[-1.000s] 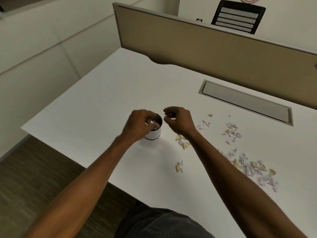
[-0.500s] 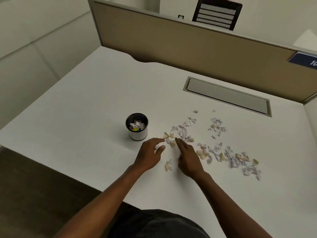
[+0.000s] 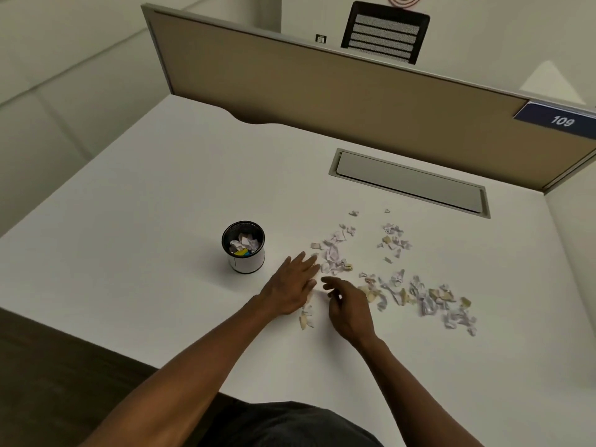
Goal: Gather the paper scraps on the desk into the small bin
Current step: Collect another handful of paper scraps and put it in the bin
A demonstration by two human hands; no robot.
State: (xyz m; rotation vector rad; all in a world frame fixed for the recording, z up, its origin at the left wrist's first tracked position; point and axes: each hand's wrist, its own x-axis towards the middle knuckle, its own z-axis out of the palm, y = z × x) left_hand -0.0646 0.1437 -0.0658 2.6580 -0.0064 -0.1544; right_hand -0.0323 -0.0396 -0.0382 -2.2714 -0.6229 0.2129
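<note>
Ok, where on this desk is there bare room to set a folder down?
Bare: the desk left of the small bin, and the strip behind it up to the divider. Crowded: paper scraps right of both hands.

Two bare forearms reach in from the lower edge of the view, with no sleeves, watch, bracelet or rings showing on them. The left hand (image 3: 292,289) and right hand (image 3: 350,309) are uncovered too, without gloves, and the fingers (image 3: 304,260) are bare. Below the near edge of the table (image 3: 135,227), a dark grey garment (image 3: 290,425) of finely textured cloth covers the person's lap.
</note>
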